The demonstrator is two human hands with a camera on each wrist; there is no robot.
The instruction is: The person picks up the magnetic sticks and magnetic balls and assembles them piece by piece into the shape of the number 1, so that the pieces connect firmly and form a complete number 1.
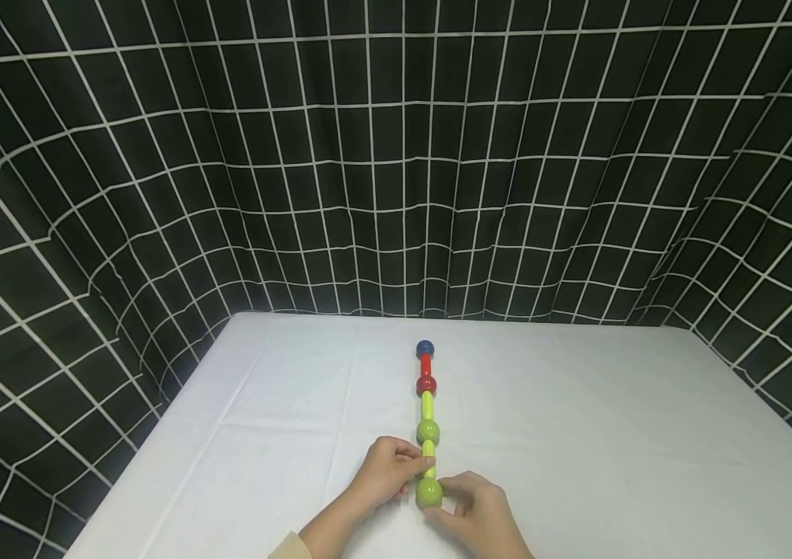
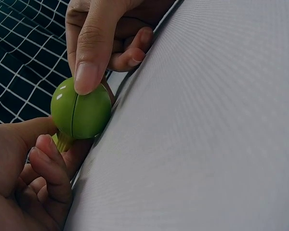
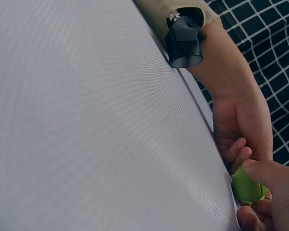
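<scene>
A straight chain of balls and rods lies on the white table, running away from me in the head view. From the far end come a blue ball (image 1: 425,348), a red rod (image 1: 425,366), a red ball (image 1: 426,385), a yellow-green rod (image 1: 427,407), a green ball (image 1: 428,432), a nearer yellow-green rod (image 1: 429,449) and the nearest green ball (image 1: 429,492). My left hand (image 1: 387,471) pinches the nearer rod from the left. On the right, my right hand (image 1: 480,508) holds the nearest ball between thumb and fingers; its thumb presses the ball (image 2: 79,115) in the left wrist view.
A white cloth covers the table (image 1: 578,435). Black curtain with a white grid (image 1: 424,155) hangs behind it and along both sides. A small black device (image 3: 184,43) sits at the left wrist by a beige sleeve (image 3: 159,14).
</scene>
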